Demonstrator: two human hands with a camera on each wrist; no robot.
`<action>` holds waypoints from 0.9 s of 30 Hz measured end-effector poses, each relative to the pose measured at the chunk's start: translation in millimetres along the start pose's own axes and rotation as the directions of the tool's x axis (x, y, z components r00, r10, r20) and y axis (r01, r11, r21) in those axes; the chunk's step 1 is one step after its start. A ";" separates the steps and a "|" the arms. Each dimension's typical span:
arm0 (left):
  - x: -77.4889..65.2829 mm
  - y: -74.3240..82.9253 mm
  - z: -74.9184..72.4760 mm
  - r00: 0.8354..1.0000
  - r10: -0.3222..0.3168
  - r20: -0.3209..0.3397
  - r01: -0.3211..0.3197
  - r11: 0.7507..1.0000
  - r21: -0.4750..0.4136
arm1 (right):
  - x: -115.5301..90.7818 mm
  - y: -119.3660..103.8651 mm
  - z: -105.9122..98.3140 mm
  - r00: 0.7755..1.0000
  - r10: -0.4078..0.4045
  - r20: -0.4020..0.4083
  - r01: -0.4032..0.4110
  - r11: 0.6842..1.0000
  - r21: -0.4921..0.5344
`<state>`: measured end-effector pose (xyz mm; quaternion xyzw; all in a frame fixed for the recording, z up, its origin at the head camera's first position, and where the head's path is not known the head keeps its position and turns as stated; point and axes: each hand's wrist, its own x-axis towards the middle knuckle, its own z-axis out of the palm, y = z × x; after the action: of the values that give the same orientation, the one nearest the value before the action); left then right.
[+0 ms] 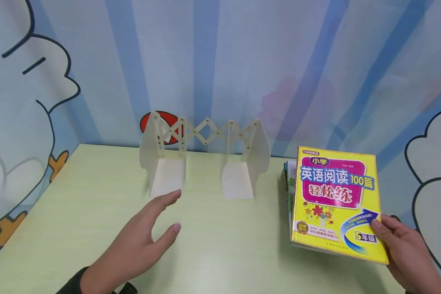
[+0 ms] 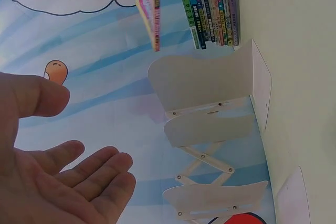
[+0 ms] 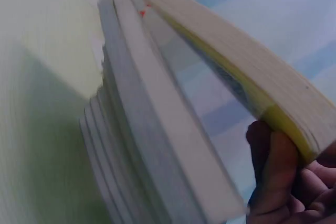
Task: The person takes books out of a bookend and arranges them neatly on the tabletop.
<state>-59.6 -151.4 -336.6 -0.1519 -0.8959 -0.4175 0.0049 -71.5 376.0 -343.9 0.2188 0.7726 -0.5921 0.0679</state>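
A yellow book (image 1: 334, 228) with a pink title panel is gripped by my right hand (image 1: 408, 249) at its lower right corner, thumb on the cover. In the right wrist view the book (image 3: 252, 61) tilts up, apart from the stack of books (image 3: 157, 114) beneath it. My left hand (image 1: 139, 237) hovers over the table, holding nothing, with fingers extended and thumb spread. Beyond it stands a white expandable bookend rack (image 1: 239, 179) with a zigzag lattice at its back and nothing between its panels.
The pale green table (image 1: 95, 196) meets a blue striped cartoon backdrop (image 1: 206, 61) behind the rack. Several book spines (image 2: 210, 9) show in the left wrist view, past the end panel of the rack. A small black object (image 1: 128, 288) lies by the left wrist.
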 end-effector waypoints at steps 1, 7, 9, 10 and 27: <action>0.0 -0.6 0.2 1.000 -0.007 0.007 0.007 1.000 0.004 | 3.9 0.7 -2.0 1.000 0.019 0.011 -0.019 1.000 -0.007; 1.7 -2.3 1.2 0.998 -0.046 0.032 0.045 0.999 0.011 | 18.2 -3.6 -3.3 0.997 0.062 0.040 -0.055 0.984 -0.167; 1.6 -2.8 1.7 0.998 -0.049 0.035 0.049 0.999 0.008 | 19.7 -6.5 -1.4 0.999 0.050 0.022 -0.042 0.961 -0.272; 1.4 -3.0 2.1 0.998 -0.048 0.037 0.048 0.999 0.007 | 20.2 -7.6 -0.7 0.999 0.042 0.012 -0.035 0.946 -0.323; 4.5 -13.2 8.9 0.995 -0.018 0.102 0.012 0.998 0.062 | 8.9 -17.0 15.1 0.945 -0.169 -0.279 -0.105 0.654 -0.749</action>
<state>-66.5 -151.5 -351.7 -0.1663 -0.9085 -0.3814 -0.0396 -89.0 360.7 -336.5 0.2512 0.9521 -0.1737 0.0141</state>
